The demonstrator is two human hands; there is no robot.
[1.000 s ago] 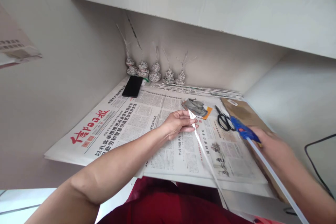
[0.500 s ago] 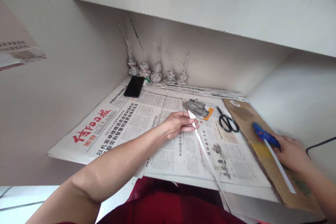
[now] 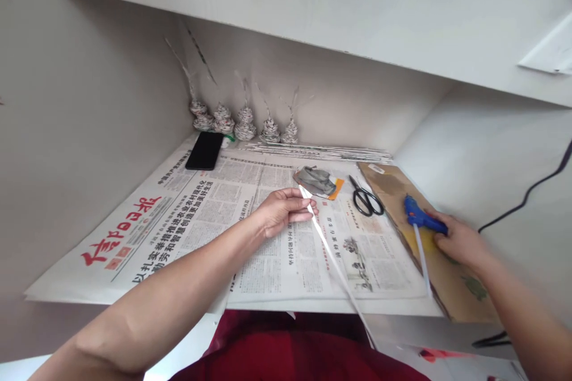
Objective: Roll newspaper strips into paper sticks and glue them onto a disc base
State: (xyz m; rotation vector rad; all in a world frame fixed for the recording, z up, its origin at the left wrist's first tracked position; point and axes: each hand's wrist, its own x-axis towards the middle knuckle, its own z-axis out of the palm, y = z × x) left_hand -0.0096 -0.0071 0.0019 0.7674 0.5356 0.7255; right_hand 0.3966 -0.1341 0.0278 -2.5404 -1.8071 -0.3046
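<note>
Between the thumb and fingers of my left hand [image 3: 288, 211] is the upper end of a thin white paper strip [image 3: 333, 261]; the strip slants down past the table's front edge toward my lap. My right hand [image 3: 460, 241] is closed on the handle of a blue hot glue gun [image 3: 422, 217], over a brown cardboard piece [image 3: 388, 202]. A long pale glue stick [image 3: 421, 262] sticks out of the glue gun toward me. Black-handled scissors [image 3: 367, 199] lie between my hands, beside a small card with a grey lump on it [image 3: 318, 181].
Newspaper [image 3: 201, 250] covers the table. Several woven paper gourd shapes [image 3: 245, 124] stand along the back wall, near a black phone [image 3: 204, 150]. Thin paper rolls [image 3: 322, 153] lie at the back. A black cord [image 3: 527, 196] hangs at right; a white shelf edge [image 3: 268, 18] overhangs.
My view has swung to the right, so the table things sit further left. The glue gun has turned in my right hand, its nozzle now pointing left and away. My left hand keeps its pinch.
</note>
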